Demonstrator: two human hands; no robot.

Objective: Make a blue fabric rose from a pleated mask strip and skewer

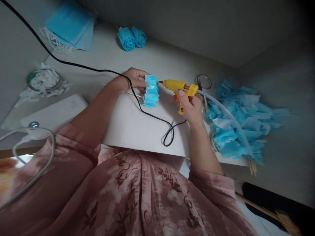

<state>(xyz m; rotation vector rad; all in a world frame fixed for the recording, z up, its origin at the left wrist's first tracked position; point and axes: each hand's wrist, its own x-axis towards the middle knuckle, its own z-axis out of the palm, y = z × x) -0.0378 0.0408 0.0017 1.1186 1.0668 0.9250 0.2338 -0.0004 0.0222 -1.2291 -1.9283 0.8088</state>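
My left hand pinches the upper end of a pleated strip of blue mask fabric, held over the white tabletop. A thin stick reaches the strip's left edge; how the two are joined cannot be seen. In my right hand is a yellow hot glue gun, fingers wrapped round its handle near the orange trigger. Its dark nozzle points left, right beside the strip's upper right edge. A long clear glue stick trails from the gun's rear.
Blue fabric pieces are heaped at right, near scissors and a tape roll. Two blue fabric roses and stacked masks lie behind. White scraps and a power bank sit left. A black cord crosses my left wrist.
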